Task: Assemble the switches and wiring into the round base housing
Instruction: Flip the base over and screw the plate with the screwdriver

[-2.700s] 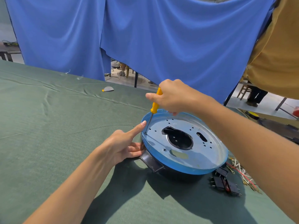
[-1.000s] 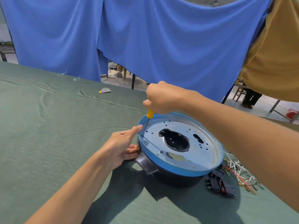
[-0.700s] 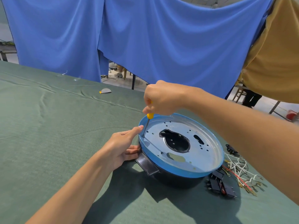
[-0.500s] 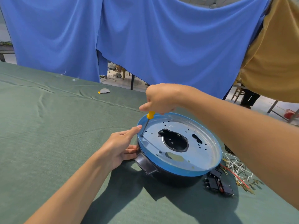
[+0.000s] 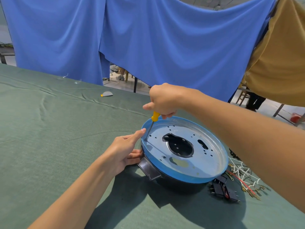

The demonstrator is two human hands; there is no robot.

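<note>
While the right hand (image 5: 165, 100) grips the yellow handle of a screwdriver (image 5: 155, 116), fingers curled round it, the shaft slants down to a hole at the left edge of the plate (image 5: 211, 159) inside the housing (image 5: 178, 185). The housing, dark-walled with a blue rim (image 5: 186, 177), sits on the green cloth (image 5: 49, 146) mid-view. The left hand (image 5: 122, 152) lies against its left wall, fingers fairly straight and clasping nothing, the index finger (image 5: 140, 132) stretched up to touch the rim just beside the shaft. Black switches (image 5: 222, 190) lie on the cloth just beside the housing's near right side, with a tangle of wires (image 5: 242, 176) next to them, outside the housing
</note>
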